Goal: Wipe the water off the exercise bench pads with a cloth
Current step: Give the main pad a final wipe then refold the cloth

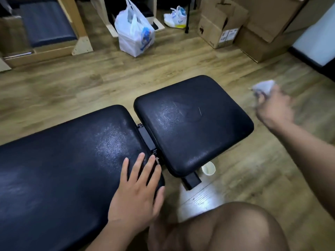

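A: Pad status?
B: Two black pads. Long pad (68, 169) at left, short pad (194, 124) just beside it, hinge gap between. Both glossy, with pale sheen patches and faint streaks on the short one.
A: Hands?
B: Left hand (137, 192) flat, fingers spread, on the long pad's near corner. Right hand (275, 107) off the bench over the floor, closed around a crumpled pale cloth (262, 86), blurred.
A: Any text?
B: Labels on the cardboard box (217, 28), unreadable.

Plastic bag (135, 31), sneakers (175, 17), cardboard boxes (222, 24), paper cup (208, 168) on the floor.
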Available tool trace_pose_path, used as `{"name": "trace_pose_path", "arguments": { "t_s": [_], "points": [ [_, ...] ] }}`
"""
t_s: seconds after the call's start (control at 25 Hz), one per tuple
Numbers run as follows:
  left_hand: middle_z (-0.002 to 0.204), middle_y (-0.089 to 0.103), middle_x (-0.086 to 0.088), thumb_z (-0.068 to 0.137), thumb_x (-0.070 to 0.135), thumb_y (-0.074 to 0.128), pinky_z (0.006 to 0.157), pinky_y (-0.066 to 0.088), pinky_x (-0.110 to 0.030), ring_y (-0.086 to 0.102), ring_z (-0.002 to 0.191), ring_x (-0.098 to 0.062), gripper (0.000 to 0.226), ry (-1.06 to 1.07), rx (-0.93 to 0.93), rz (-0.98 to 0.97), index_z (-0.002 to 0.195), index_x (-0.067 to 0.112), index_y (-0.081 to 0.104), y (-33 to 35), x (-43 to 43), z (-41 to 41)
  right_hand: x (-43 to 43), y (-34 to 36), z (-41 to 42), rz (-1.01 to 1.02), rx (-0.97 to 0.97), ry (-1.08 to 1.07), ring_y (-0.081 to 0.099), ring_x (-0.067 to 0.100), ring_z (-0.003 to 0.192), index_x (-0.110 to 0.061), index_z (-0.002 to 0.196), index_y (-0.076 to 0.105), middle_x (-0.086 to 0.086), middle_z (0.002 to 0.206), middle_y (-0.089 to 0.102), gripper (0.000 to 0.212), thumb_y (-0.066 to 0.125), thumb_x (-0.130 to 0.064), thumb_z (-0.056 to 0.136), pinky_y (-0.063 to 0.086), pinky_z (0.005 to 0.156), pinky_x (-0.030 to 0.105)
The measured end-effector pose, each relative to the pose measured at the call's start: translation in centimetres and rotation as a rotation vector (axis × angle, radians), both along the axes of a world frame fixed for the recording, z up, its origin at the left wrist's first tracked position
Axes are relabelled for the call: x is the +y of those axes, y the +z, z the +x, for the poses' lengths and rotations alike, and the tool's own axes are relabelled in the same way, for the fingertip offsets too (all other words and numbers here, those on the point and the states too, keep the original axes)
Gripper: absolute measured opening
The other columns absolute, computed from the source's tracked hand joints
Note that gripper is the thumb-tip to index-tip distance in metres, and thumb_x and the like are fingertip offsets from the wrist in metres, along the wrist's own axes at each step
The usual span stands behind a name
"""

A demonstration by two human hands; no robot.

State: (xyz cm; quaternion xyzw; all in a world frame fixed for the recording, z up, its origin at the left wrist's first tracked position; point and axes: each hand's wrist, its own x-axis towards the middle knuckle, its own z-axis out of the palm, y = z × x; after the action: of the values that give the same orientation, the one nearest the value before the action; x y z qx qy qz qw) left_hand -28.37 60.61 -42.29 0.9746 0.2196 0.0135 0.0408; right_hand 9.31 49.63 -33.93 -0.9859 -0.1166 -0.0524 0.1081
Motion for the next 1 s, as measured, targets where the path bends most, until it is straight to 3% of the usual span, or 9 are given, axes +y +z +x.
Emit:
{"name": "trace_pose_path", "arguments": {
  "t_s": [0.16,0.24,0.52,0.56,0.64,0.72,0.8,0.88,1.0],
  "points": [
    [0.147,0.051,-0.012,0.089,0.045,0.045,0.109,0.03,-0.064,0.042,0.139,-0.038,0.057,-0.023,-0.037,0.036,0.13,0.01,0.063,-0.5,0.2,0.0,10.5,-2.7,-16.2,-0.171,0.046,0.868,0.066,0.032,0.083,-0.029,0.122,0.041,0.003,0.094,0.065,0.037,0.05,-0.031,0.087,0.042,0.061,0.035],
    [0.147,0.051,-0.011,0.089,0.044,0.048,0.109,0.031,-0.064,0.042,0.14,-0.037,0.055,-0.025,-0.08,0.059,0.13,0.011,0.064,-0.7,0.1,0.1,13.6,-5.1,-18.3,-0.251,0.065,1.009,0.067,0.031,0.086,-0.03,0.121,0.044,0.001,0.101,0.064,0.031,0.047,-0.034,0.09,0.038,0.06,0.032],
    [0.145,0.053,-0.013,0.084,0.046,0.055,0.109,0.029,-0.063,0.042,0.139,-0.038,0.056,-0.022,-0.171,0.138,0.127,0.011,0.066,-2.2,0.2,-0.1,5.3,-1.9,4.9,-0.264,-0.016,0.039,0.063,0.037,0.097,-0.018,0.108,0.055,0.015,0.098,0.063,0.025,0.052,-0.028,0.085,0.051,0.086,0.044],
    [0.145,0.053,-0.014,0.084,0.045,0.056,0.109,0.029,-0.063,0.042,0.138,-0.039,0.055,-0.026,-0.183,0.149,0.126,0.011,0.067,-2.3,0.1,-0.1,6.1,-1.1,4.6,-0.153,-0.042,0.032,0.062,0.036,0.097,-0.022,0.109,0.053,0.014,0.1,0.064,0.026,0.049,-0.031,0.085,0.052,0.086,0.046],
    [0.144,0.054,-0.014,0.082,0.045,0.058,0.107,0.03,-0.063,0.044,0.137,-0.039,0.055,-0.034,-0.203,0.156,0.124,0.012,0.067,-2.4,0.1,-0.1,11.1,-1.0,-0.8,0.022,0.002,0.286,0.065,0.033,0.095,-0.027,0.111,0.052,0.009,0.101,0.066,0.029,0.048,-0.033,0.083,0.052,0.078,0.039],
    [0.143,0.055,-0.014,0.081,0.045,0.059,0.107,0.031,-0.063,0.044,0.136,-0.039,0.055,-0.041,-0.217,0.181,0.123,0.012,0.067,-2.6,0.2,-0.1,16.6,-3.0,-9.4,-0.09,0.092,0.671,0.066,0.029,0.089,-0.028,0.108,0.057,0.004,0.097,0.067,0.03,0.057,-0.032,0.079,0.043,0.065,0.029],
    [0.142,0.056,-0.014,0.079,0.044,0.06,0.106,0.032,-0.063,0.045,0.135,-0.039,0.054,-0.037,-0.235,0.187,0.122,0.012,0.068,-2.8,0.2,0.0,20.1,-4.2,-16.8,-0.269,0.106,0.99,0.065,0.029,0.09,-0.027,0.116,0.053,0.003,0.1,0.066,0.03,0.057,-0.031,0.086,0.037,0.063,0.03],
    [0.141,0.057,-0.014,0.079,0.044,0.06,0.105,0.033,-0.063,0.045,0.135,-0.038,0.052,-0.041,-0.264,0.199,0.12,0.013,0.069,-2.9,0.2,0.0,21.5,-4.5,-15.5,-0.187,0.072,0.889,0.066,0.029,0.09,-0.026,0.118,0.053,0.005,0.101,0.066,0.025,0.05,-0.032,0.094,0.04,0.063,0.031],
    [0.138,0.059,-0.015,0.081,0.043,0.059,0.103,0.034,-0.063,0.046,0.133,-0.039,0.05,-0.059,-0.309,0.219,0.118,0.012,0.069,-3.5,0.3,0.1,18.6,-4.9,-1.8,-0.185,0.051,0.459,0.064,0.034,0.098,-0.017,0.11,0.059,0.013,0.104,0.066,0.024,0.053,-0.028,0.09,0.047,0.076,0.035]
  ]
}}
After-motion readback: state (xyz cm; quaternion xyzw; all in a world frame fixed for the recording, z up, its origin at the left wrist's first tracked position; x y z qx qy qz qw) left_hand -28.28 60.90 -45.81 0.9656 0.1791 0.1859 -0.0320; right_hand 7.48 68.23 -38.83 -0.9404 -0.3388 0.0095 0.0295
